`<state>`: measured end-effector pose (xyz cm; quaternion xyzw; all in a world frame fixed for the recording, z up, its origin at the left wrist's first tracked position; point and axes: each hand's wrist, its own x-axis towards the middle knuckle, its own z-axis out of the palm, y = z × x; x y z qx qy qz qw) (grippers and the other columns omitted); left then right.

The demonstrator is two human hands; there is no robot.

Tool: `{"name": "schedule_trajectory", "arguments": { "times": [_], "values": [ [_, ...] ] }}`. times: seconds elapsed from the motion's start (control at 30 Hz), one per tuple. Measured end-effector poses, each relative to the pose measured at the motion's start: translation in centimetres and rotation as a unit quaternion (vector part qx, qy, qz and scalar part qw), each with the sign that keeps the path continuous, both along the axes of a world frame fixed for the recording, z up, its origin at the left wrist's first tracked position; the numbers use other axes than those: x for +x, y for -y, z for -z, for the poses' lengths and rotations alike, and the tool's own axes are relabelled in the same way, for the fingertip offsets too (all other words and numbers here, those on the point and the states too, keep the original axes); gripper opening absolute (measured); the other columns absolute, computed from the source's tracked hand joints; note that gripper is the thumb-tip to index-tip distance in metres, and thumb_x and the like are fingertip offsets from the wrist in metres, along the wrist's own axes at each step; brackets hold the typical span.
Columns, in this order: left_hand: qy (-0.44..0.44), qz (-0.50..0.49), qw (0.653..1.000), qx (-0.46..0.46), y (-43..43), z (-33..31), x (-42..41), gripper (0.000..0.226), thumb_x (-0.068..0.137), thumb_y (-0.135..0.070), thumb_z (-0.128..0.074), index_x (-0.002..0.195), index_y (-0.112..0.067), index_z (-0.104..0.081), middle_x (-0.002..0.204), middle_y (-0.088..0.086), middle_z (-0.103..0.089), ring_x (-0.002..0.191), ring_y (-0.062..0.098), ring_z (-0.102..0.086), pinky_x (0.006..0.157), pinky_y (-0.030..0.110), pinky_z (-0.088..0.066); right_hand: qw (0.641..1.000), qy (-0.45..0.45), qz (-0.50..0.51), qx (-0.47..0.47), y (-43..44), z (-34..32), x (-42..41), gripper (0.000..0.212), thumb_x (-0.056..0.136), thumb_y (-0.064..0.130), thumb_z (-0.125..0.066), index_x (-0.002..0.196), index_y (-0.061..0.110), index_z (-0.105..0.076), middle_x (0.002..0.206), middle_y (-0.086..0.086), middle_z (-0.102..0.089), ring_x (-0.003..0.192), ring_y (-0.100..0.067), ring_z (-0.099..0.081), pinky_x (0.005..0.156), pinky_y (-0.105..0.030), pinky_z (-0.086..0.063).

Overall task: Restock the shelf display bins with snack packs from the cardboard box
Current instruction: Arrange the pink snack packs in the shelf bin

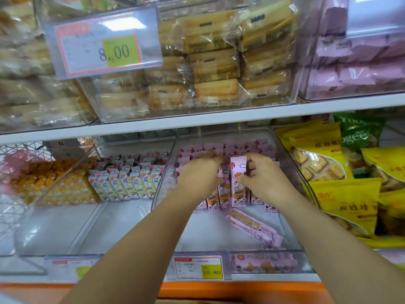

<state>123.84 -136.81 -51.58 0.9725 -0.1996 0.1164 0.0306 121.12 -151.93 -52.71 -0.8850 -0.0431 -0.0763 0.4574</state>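
Clear plastic walls the display bin [219, 137] where the work is; in the bin to its left a row of white packs [129, 183] stands upright. Inside the working bin the left grip [197, 174] lies over the standing row of pink packs [219, 198], fingers reaching across their tops and blurred, so I cannot tell whether it clasps one. Just right of it the right grip [263, 174] pinches one upright pack [236, 165] between thumb and fingers; its long axis is vertical and it touches the row. The relation that matters, I judge, is lower down. A loose pack [254, 229] lies flat on the bin floor, in front of the row and apart from it; its long axis slants from upper left to lower right. It sits nearer the right grip, below that wrist, so that hand would reach down and stand it on end. Yellow bags [341, 205] fill the space to the right; the cardboard box is not plainly in view.
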Motion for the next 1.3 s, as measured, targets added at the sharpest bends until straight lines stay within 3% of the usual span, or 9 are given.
{"name": "schedule_trajectory", "arguments": {
  "times": [0.2, 0.33, 0.6, 0.73, 0.87, 0.97, 1.1, 1.23, 1.3],
  "values": [
    [-0.006, 0.013, 1.0, 0.022, -0.7, -0.1, 0.3, 0.038, 0.089, -0.031, -0.062, 0.126, -0.032, -0.052, 0.126, -0.007, -0.059, 0.114, 0.02, -0.053, 0.078, 0.03, -0.045, 1.0, -0.002, 0.0, -0.005, -0.2, 0.0, 0.2, 0.026, 0.084, 0.006, -0.067, 0.107, 0.015, -0.062, 0.1, -0.002, -0.068, 0.089, -0.02, -0.064, 0.083, -0.04, -0.054],
    [-0.013, 0.014, 0.998, 0.066, -1.0, 0.1, 0.3, 0.043, 0.089, -0.032, -0.063, 0.13, -0.034, -0.049, 0.116, -0.001, -0.064, 0.106, 0.023, -0.059, 0.079, 0.032, -0.052, 1.0, -0.009, -0.005, -0.005, -0.4, 0.1, 0.3, 0.024, 0.084, 0.006, -0.066, 0.106, 0.015, -0.062, 0.101, -0.004, -0.069, 0.091, -0.021, -0.064, 0.085, -0.041, -0.053],
    [0.006, 0.025, 0.992, 0.126, -1.4, 0.7, 0.8, 0.045, 0.093, -0.033, -0.059, 0.136, -0.031, -0.047, 0.132, -0.002, -0.056, 0.118, 0.026, -0.052, 0.092, 0.038, -0.047, 1.0, 0.005, 0.007, -0.023, -0.3, 0.2, 0.3, 0.025, 0.085, 0.01, -0.067, 0.109, 0.011, -0.062, 0.102, -0.005, -0.07, 0.091, -0.024, -0.065, 0.084, -0.043, -0.053],
    [0.034, 0.009, 0.989, 0.142, -1.1, 1.1, 0.6, 0.044, 0.092, -0.033, -0.059, 0.134, -0.028, -0.048, 0.132, -0.001, -0.055, 0.121, 0.027, -0.049, 0.093, 0.038, -0.043, 0.997, 0.029, 0.028, -0.063, -0.5, 0.4, 0.2, 0.026, 0.083, 0.013, -0.07, 0.108, 0.011, -0.061, 0.099, -0.002, -0.067, 0.087, -0.023, -0.063, 0.079, -0.033, -0.051],
    [0.04, 0.001, 0.994, 0.106, -0.9, 1.4, -0.1, 0.051, 0.093, -0.027, -0.059, 0.139, -0.026, -0.037, 0.139, -0.003, -0.049, 0.12, 0.024, -0.052, 0.084, 0.033, -0.044, 0.995, 0.017, 0.023, -0.091, -0.8, 0.8, 0.2, 0.029, 0.082, 0.01, -0.072, 0.109, 0.012, -0.06, 0.096, -0.002, -0.061, 0.084, -0.021, -0.058, 0.07, -0.025, -0.041],
    [-0.012, 0.005, 0.999, 0.037, -0.9, 1.6, -0.4, 0.062, 0.092, -0.021, -0.06, 0.145, -0.029, -0.029, 0.145, -0.003, -0.042, 0.114, 0.024, -0.057, 0.073, 0.031, -0.043, 0.994, 0.014, 0.025, -0.103, -0.9, 1.0, 0.4, 0.033, 0.082, 0.011, -0.072, 0.113, 0.01, -0.06, 0.099, -0.005, -0.06, 0.086, -0.022, -0.056, 0.072, -0.024, -0.039],
    [-0.092, 0.037, 0.984, -0.146, -0.3, 1.4, -0.7, 0.074, 0.084, -0.035, -0.07, 0.146, -0.031, -0.029, 0.144, -0.002, -0.044, 0.123, 0.02, -0.05, 0.093, 0.039, -0.048, 0.994, 0.009, 0.027, -0.105, -0.9, 1.1, 0.5, 0.037, 0.08, 0.014, -0.074, 0.115, 0.01, -0.061, 0.106, -0.006, -0.061, 0.088, -0.022, -0.056, 0.075, -0.025, -0.041],
    [-0.1, 0.035, 0.989, -0.102, -0.2, 1.5, -0.1, 0.058, 0.088, -0.031, -0.066, 0.141, -0.028, -0.042, 0.143, -0.003, -0.048, 0.126, 0.022, -0.05, 0.098, 0.042, -0.046, 0.99, -0.002, 0.01, -0.143, -0.6, 0.9, 0.6, 0.032, 0.079, 0.005, -0.07, 0.11, 0.008, -0.064, 0.105, -0.012, -0.062, 0.088, -0.025, -0.058, 0.075, -0.031, -0.047],
    [-0.1, 0.03, 0.99, -0.094, -0.4, 1.4, 0.0, 0.053, 0.091, -0.026, -0.063, 0.14, -0.026, -0.044, 0.143, -0.002, -0.048, 0.126, 0.022, -0.049, 0.098, 0.041, -0.045, 0.987, 0.004, 0.016, -0.159, -0.4, 0.7, 0.6, 0.033, 0.081, -0.003, -0.061, 0.112, 0.008, -0.065, 0.113, -0.013, -0.061, 0.097, -0.027, -0.058, 0.083, -0.034, -0.047]
  ]
}}
